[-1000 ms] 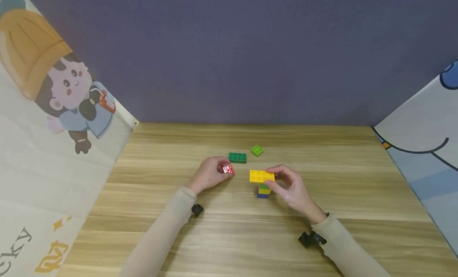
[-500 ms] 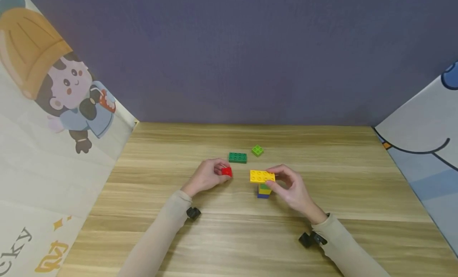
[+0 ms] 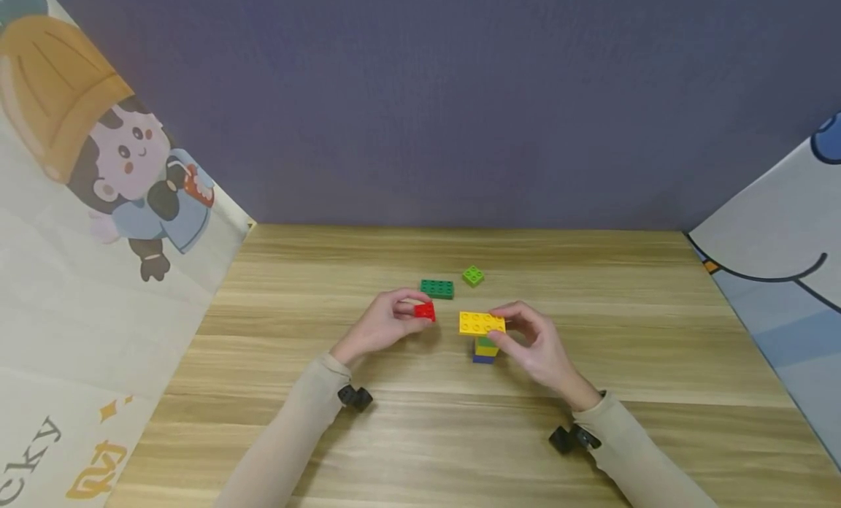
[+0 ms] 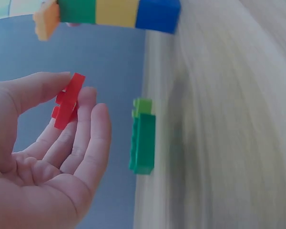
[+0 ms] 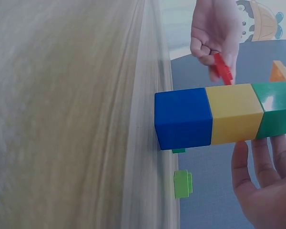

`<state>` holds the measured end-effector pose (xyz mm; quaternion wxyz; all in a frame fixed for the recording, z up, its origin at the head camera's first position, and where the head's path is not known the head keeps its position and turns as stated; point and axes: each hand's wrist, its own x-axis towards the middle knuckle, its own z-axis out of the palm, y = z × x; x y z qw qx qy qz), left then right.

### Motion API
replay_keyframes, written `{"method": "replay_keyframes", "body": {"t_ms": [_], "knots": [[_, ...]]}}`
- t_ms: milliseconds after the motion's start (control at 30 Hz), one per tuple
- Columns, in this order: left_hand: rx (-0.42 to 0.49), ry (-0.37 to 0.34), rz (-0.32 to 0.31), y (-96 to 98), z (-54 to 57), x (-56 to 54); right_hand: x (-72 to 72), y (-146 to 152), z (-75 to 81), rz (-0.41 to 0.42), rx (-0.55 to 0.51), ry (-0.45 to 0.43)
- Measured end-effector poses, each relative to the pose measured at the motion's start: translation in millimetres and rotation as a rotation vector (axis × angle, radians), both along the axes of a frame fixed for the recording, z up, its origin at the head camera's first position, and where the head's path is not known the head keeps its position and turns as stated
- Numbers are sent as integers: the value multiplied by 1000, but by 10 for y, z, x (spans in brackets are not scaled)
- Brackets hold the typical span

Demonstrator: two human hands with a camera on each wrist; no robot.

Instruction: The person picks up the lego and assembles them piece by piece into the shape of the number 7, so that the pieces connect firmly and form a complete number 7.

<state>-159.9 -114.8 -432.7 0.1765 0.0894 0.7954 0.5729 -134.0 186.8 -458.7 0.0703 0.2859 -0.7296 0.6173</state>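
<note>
Above the table, my left hand (image 3: 384,322) pinches a small red building brick (image 3: 424,312) between thumb and fingers. It is a thin one, tilted in the left wrist view with its studs toward the palm. My right hand (image 3: 540,347) grips the right end of a thin yellow eight-stud brick (image 3: 474,323), which lies across the top of a stack. Below it in the right wrist view come a green block (image 5: 276,107), a yellow block (image 5: 234,114) and a blue block (image 5: 183,119) at the bottom. Whether the stack touches the table cannot be told.
Behind the left hand lies a dark green eight-stud brick (image 3: 436,289). A light green four-stud brick (image 3: 472,276) sits farther back to its right. The wooden table (image 3: 420,449) ends at a dark blue-grey wall (image 3: 460,128), with printed cloth (image 3: 52,274) on the left.
The left hand has turned the red brick: its studs faced up, then showed less, and now show again. It shifted slightly left, then back right. The right hand and stack stayed nearly still.
</note>
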Motion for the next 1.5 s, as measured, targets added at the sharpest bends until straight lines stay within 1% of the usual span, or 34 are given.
{"method": "replay_keyframes", "body": {"t_ms": [100,233,400,500,667,800,900,1100,1300,1500], "knots": [[37,-11,-26,10,32,21,-2,3,-3,-1,0,-4],[52,-30,-57,16,75,61,-3,5,-10,-2,1,-7],[82,-54,-83,29,92,100,0,5,-13,-7,7,-12],[100,-42,-97,50,83,120,5,5,-10,-9,12,-16],[120,1,-125,99,85,159,5,5,-11,-7,12,-18],[138,33,-165,148,118,204,-1,9,-13,-5,8,-11],[167,38,-185,186,138,235,-2,14,-11,-5,11,-11],[230,12,-177,250,147,257,5,21,9,-5,27,-31],[240,3,-164,273,162,265,-1,11,-2,-4,24,-13],[272,-6,-141,299,142,266,-8,11,6,-1,19,-10]]}}
